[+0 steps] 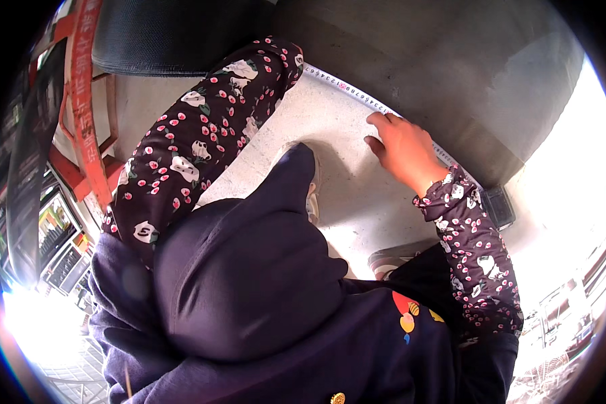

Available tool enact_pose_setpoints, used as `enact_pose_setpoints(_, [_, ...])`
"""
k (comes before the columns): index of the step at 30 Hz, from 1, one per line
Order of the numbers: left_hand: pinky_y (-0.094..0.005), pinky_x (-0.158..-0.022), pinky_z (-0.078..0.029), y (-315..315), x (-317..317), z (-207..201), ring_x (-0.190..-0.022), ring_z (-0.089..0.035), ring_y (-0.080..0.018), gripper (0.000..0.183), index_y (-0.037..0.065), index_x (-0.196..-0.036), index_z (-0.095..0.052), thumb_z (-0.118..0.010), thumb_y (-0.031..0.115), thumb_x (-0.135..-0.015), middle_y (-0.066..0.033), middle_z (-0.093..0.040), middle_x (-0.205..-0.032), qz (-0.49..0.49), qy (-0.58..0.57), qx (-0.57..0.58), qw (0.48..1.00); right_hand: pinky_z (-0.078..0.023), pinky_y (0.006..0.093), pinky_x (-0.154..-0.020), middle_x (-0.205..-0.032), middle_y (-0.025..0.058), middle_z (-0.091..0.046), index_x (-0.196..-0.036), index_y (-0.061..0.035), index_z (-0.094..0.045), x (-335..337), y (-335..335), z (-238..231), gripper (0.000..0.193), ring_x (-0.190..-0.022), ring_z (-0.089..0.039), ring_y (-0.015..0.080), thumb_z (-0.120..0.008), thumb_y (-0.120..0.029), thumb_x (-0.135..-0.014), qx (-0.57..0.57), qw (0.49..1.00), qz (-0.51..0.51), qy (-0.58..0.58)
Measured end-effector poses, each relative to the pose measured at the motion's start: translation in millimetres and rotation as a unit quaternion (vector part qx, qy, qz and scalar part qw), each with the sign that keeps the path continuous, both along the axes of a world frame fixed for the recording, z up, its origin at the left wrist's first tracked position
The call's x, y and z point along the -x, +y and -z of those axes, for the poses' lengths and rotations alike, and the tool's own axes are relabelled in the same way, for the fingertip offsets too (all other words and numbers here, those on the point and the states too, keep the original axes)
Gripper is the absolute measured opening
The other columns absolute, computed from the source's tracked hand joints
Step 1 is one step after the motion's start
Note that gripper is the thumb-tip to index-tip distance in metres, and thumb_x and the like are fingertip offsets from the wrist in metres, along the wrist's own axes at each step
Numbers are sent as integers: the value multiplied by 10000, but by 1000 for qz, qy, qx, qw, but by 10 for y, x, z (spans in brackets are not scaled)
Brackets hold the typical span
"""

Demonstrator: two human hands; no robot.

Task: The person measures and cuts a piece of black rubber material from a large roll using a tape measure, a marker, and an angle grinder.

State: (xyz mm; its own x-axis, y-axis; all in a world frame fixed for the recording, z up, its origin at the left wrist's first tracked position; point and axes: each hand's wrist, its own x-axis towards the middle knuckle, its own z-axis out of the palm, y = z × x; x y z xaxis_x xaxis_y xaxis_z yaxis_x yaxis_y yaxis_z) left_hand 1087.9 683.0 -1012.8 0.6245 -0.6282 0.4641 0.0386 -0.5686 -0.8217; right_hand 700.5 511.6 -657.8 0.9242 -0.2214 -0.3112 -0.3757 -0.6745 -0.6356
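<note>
A white measuring tape lies along the foot of a grey wall on a pale concrete floor. My right hand rests on the tape near its right part, with curled fingers pressing it down. My left arm, in a dark flowered sleeve, reaches up toward the tape's far left end. My left hand is hidden past the cuff. A small black box sits on the floor where the tape ends at the right.
My bent knee in dark cloth fills the middle, with a light shoe beyond it and another shoe lower right. A red metal frame stands at the left and a black cushion-like thing at the top.
</note>
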Motion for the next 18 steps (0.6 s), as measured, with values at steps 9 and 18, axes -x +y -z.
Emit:
enact_pose_setpoints(9, [-354,-906,-406,-1057,1539,-344,-1021,-552,-318,516,-2,-1042,-613,-595,396,-714,-226,-583,-1063,22,676,-183,713,-468,414,-630,-734,130,-626,-886,-72,-574,384,-66,568,165,-717,-599,334,-553,-208,-795,4,979,141,149])
enact_pose_setpoints(18, [-422,-959,-346,-824,1109,-232,-1040,-514,-410,648,-93,-1088,-550,-610,386,-655,-294,-539,-1098,21,434,-255,864,-481,443,-642,-718,174,-618,-773,-42,-624,-515,318,831,278,-707,-599,370,-525,-301,-793,-29,936,342,74])
